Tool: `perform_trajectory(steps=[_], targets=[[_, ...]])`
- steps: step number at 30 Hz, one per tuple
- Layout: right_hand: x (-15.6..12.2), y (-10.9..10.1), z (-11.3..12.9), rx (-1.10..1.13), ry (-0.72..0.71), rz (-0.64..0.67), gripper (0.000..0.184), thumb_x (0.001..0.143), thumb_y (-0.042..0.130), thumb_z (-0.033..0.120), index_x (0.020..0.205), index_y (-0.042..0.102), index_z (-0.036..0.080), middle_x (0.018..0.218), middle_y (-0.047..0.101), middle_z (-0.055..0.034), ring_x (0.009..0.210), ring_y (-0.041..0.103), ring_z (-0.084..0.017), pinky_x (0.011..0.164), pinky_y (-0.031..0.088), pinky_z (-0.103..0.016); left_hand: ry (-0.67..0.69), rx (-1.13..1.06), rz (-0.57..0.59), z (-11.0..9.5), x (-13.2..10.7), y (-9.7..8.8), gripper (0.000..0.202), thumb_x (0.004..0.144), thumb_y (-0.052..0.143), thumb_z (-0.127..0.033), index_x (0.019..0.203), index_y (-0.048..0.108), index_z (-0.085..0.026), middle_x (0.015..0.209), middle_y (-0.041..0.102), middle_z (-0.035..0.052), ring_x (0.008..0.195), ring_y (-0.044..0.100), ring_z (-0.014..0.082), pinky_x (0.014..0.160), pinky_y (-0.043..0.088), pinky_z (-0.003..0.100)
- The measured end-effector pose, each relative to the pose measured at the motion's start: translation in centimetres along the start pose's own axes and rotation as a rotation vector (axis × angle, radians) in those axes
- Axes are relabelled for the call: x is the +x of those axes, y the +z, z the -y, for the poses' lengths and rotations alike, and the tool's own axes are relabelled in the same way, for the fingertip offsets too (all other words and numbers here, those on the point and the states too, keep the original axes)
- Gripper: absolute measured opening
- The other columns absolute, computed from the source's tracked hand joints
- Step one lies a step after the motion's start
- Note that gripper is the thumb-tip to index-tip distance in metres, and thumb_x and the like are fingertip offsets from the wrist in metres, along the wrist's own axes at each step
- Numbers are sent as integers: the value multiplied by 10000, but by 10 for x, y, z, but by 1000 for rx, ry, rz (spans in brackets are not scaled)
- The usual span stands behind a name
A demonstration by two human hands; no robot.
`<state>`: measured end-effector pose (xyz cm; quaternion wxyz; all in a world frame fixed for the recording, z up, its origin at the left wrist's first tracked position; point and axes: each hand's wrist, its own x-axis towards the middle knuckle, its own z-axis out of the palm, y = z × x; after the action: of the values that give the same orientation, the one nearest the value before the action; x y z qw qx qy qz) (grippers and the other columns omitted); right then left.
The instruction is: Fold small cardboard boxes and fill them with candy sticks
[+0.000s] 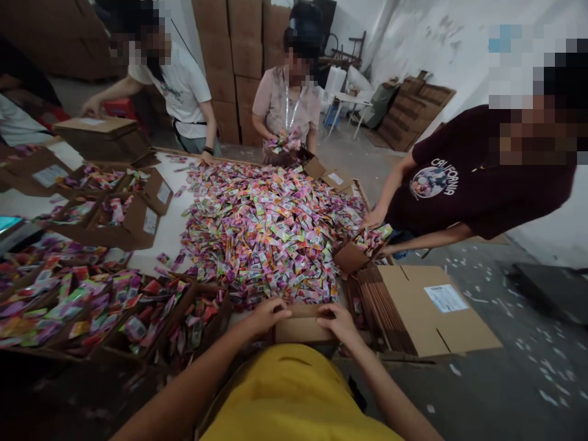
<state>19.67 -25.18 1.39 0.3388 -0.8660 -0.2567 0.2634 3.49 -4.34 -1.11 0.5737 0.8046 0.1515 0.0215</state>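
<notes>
Trouble here would most likely come from uneven pressure: if your left hand (269, 315) and right hand (340, 323) push by different amounts, the small carton (303, 331) between them could skew or crease out of square. It is close to your edge of the tabletop (171, 199), just in front of your yellow shirt (298, 398), so a tug toward you might tip it off. The heap of sachets (271, 239) begins right beyond the carton; a nudge forward could send loose packets over its far side. Watch your right arm too: the stack of flattened cartons (411, 306) is near it and reaches past the tabletop's corner, so a wide elbow might knock the pile askew. On your other side, your left forearm passes near the filled boxes (222, 320) and could catch a rim.

As for where things lie, the carton is between your two sets of fingers, touching both. Your left fingers and thumb grasp its far left corner; your right fingers bend over the far right one. How firmly they pinch, you cannot tell from this view.
</notes>
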Motion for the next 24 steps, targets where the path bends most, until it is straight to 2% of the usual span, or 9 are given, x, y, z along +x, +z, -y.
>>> perform_trajectory(steps=[5,8,10,13,15,17,20,22,24], targets=[[-6,29,24,-526,-79,-111,116,770,590,148,767,667,235,941,654,-26,1034,510,-253,819,374,-353,-63,376,-111,-18,11,29,305,674,763,-340,913,666,-177,1051,650,114,1018,570,292,931,432,405],[-8,37,31,-610,-122,-87,213,772,519,70,788,664,225,950,666,-32,1033,506,-250,826,348,-363,-41,477,-76,-22,14,42,338,789,648,-286,1108,643,-174,1218,597,150,1167,520,305,1026,371,447],[0,37,28,-513,-103,-84,237,753,503,54,764,674,217,945,674,-48,1050,506,-257,852,349,-372,18,433,37,-25,16,42,477,798,653,-410,1239,598,-235,1296,574,135,1239,488,312,1091,302,493],[24,26,6,-173,-33,-36,115,717,597,159,667,687,211,838,691,-61,1007,552,-272,874,389,-373,69,376,244,-32,17,33,974,551,790,-632,1419,445,-359,1517,384,151,1374,325,451,1108,140,665],[46,15,-20,-2,12,7,127,716,640,312,718,719,213,827,708,-53,936,602,-263,855,440,-365,16,380,281,-36,14,24,1045,485,818,-634,1426,435,-392,1556,311,171,1370,284,526,1058,123,736],[70,6,-48,95,104,-50,373,715,625,469,948,732,199,965,721,-69,947,631,-264,874,468,-380,-115,350,160,-33,2,16,925,562,794,-597,1404,472,-392,1535,349,174,1363,306,522,1052,157,734],[108,6,-75,109,245,-172,843,620,683,564,1307,556,93,1266,608,-188,1165,557,-349,1002,411,-469,-421,84,-253,-14,-40,16,805,731,645,-606,1457,402,-355,1520,388,126,1419,288,420,1135,181,632],[142,10,-72,-58,161,-166,1042,587,742,551,1430,399,42,1428,445,-254,1310,418,-400,1075,331,-511,-608,-238,-519,4,-78,23,793,787,530,-660,1489,324,-353,1524,399,59,1465,240,332,1191,179,533],[188,10,-55,-265,-10,-187,1092,631,758,526,1509,262,106,1555,251,-221,1416,239,-402,1123,256,-529,-737,-434,-613,21,-109,35,851,668,628,-711,1421,431,-367,1477,472,39,1493,142,327,1213,156,503]])
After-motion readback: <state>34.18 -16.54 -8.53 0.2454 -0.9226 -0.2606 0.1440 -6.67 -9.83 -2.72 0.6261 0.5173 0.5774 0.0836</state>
